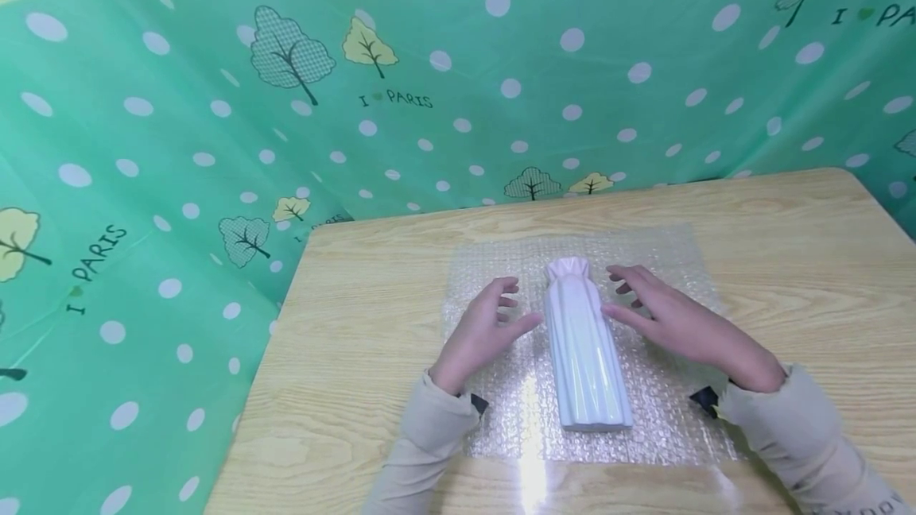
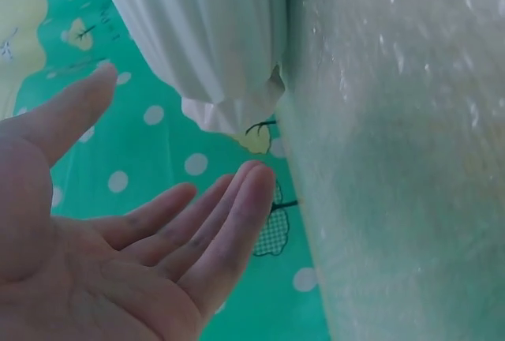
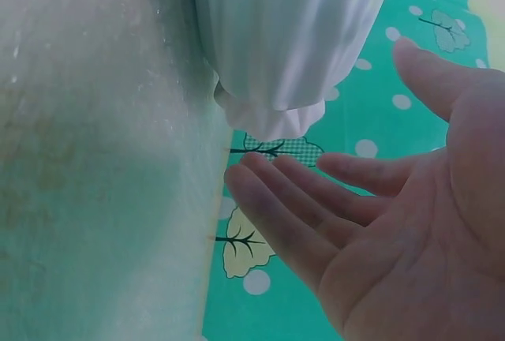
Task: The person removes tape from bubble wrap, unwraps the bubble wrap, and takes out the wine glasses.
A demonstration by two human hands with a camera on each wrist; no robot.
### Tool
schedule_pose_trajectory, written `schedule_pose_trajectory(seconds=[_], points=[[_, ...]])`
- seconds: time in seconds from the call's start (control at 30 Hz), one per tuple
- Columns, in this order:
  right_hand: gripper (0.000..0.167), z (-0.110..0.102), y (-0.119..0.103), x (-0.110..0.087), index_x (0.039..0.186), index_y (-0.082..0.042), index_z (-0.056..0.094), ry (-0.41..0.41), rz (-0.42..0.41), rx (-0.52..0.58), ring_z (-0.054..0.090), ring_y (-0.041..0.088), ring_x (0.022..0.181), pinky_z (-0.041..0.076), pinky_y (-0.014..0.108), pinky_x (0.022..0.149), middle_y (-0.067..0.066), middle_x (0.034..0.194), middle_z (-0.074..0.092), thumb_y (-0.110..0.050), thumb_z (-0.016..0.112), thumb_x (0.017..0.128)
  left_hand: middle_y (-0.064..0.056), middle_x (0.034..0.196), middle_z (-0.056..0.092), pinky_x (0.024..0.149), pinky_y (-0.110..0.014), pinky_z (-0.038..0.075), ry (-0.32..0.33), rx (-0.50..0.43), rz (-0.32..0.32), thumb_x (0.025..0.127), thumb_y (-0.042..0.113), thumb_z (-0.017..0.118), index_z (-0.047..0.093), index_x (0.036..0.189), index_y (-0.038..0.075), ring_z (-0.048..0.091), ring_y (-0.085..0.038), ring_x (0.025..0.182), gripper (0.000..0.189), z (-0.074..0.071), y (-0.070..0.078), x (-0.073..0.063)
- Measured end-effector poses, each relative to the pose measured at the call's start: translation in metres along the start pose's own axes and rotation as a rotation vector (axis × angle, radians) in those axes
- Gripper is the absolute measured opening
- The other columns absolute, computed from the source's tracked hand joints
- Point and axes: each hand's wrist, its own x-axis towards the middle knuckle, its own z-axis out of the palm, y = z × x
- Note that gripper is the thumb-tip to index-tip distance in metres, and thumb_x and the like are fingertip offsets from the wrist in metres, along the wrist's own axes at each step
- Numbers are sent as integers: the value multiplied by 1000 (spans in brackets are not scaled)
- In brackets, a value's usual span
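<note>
A glossy pale vase with vertical folds and a ruffled neck lies on its side on a sheet of bubble wrap, its mouth toward the far table edge. To its left is my left hand, fingers relaxed and thumb pointing at the vase. My right hand hovers on the other side, its thumb close to the vase's upper part. Both wrist views show the vase apart from the fingers, and each palm holds nothing. In the right wrist view, the ruffled neck sits just beyond the fingertips.
Beneath the wrap is a light wood-grain table. A green dotted cloth printed with trees hangs behind and to the left of it. Small black pieces stick out at both sleeve cuffs.
</note>
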Motion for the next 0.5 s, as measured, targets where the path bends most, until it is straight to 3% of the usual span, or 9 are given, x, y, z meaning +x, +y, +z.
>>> schedule_pose_trajectory(seconds=[0.23, 0.5], points=[[72, 4, 2, 1, 155, 1, 21, -13, -7, 65, 54, 43, 121, 52, 58, 93, 28, 146, 41, -41, 50, 103, -12, 143, 52, 92, -39, 57, -44, -75, 3, 94, 45, 66, 39, 149, 8, 61, -30, 119, 72, 5, -1, 3], [74, 12, 4, 2, 155, 1, 21, -28, -15, 123, 55, 42, 120, 54, 55, 93, 28, 145, 42, -40, 52, 102, -12, 143, 53, 94, -37, 56, -88, -54, 32, 95, 48, 63, 37, 150, 7, 58, -26, 124, 73, 12, 0, 1]])
